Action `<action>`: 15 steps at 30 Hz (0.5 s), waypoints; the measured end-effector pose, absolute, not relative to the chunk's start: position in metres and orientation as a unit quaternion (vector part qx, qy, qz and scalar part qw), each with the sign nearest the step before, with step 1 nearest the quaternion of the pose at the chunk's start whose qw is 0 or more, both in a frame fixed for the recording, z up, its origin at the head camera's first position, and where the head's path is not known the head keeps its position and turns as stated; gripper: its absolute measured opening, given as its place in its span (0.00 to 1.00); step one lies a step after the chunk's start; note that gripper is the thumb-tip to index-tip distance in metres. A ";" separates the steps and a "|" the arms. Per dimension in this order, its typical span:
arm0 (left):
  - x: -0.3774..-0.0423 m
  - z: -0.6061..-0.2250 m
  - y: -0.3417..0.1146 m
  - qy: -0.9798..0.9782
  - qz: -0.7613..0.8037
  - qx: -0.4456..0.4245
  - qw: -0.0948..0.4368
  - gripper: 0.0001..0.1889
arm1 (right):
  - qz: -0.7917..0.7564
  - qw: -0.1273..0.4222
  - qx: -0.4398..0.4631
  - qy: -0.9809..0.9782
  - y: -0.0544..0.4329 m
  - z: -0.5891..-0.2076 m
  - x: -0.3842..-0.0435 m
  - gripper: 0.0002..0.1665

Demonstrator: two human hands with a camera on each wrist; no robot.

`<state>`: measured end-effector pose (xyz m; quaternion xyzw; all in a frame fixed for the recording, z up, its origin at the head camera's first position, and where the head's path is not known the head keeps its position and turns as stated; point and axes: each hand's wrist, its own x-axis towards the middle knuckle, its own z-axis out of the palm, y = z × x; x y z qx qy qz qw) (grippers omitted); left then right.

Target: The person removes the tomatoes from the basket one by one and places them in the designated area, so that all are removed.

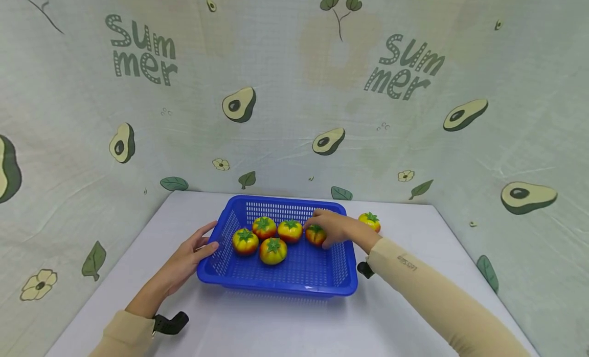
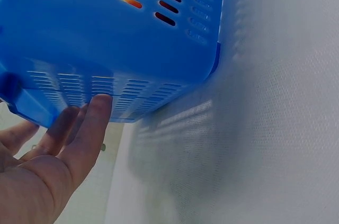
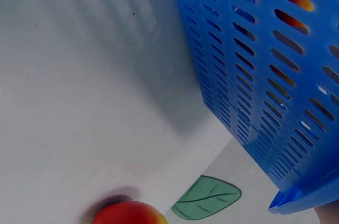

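In the middle of the head frame we see a blue basket (image 1: 276, 285) with slotted walls, standing on a white table (image 1: 230, 329). Toward the basket's inner left lie four tomatoes (image 1: 273, 250), yellow and red with green leafy tops, bunched close together. At the right of this bunch we find the held tomato (image 1: 315, 235), inside the basket near its right wall. The right hand (image 1: 335, 226) reaches in over the right rim from the right of the frame, its fingers curled around that fruit; we cannot tell whether the fruit touches the basket floor.

At the left of the basket we see the left hand (image 1: 189, 255), thumb and fingers spread apart and only gently bent. In the left wrist view we make out a fingertip against the basket's outer wall, at the lower left of that frame; we see no firm grasp there.

Just beyond the basket's upper right corner in the head frame sits the loose tomato (image 1: 369, 220), on the table and partly behind the right forearm. We see its red and yellow top edge again at the bottom of the right wrist view. Across the upper part of the head frame we see a pale cloth (image 1: 276, 50), printed with avocados, leaves, flowers and the word "summer".
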<state>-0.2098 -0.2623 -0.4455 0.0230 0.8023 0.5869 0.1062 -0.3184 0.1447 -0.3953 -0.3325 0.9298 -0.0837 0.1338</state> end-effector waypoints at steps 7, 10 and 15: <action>-0.210 -0.446 -0.262 0.804 0.585 0.021 0.105 0.41 | -0.076 0.116 -0.340 0.930 0.143 -0.397 -0.317 0.35; -0.210 -0.446 -0.262 0.805 0.584 0.021 0.104 0.41 | -0.079 0.115 -0.344 0.929 0.143 -0.397 -0.317 0.34; -0.211 -0.446 -0.262 0.807 0.581 0.020 0.101 0.41 | -0.084 0.117 -0.348 0.926 0.145 -0.396 -0.318 0.34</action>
